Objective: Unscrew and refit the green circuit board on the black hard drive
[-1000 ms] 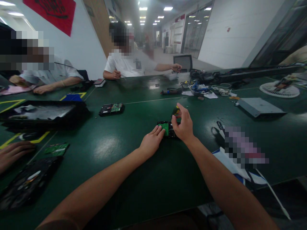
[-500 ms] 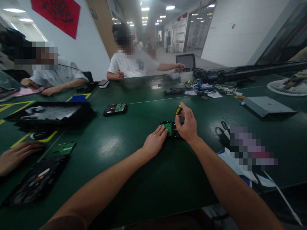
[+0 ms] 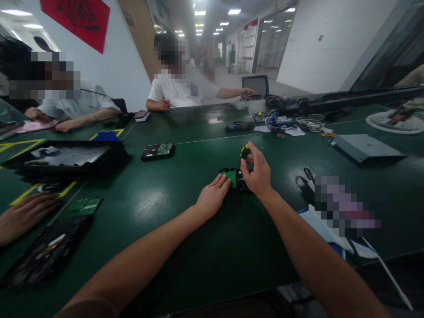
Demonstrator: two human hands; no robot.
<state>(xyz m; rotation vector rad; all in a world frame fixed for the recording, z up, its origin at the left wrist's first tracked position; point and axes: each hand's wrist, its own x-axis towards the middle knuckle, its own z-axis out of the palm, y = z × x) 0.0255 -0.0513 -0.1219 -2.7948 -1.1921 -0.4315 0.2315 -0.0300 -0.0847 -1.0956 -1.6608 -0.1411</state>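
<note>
Head view: right hand holds a screwdriver upright over a small drive

The right hand has thumb and fingers closed round the black-and-yellow handle of a screwdriver. The tool stands nearly upright with its handle above the knuckles. Its tip is hidden behind the hand, so whether it touches anything cannot be told. Directly beneath lies the hard drive, green circuit board facing up, flat on the green table, its long axis running left to right across the person's front. The right hand covers its right end. The left hand lies flat with fingers together, their tips resting on the drive's near-left edge. Both hands meet at the drive, the right one above it, the left beside it.

Farther out, a second drive sits well apart to the left, scissors lie to the right, and a co-worker's hand rests at the left edge.
</note>
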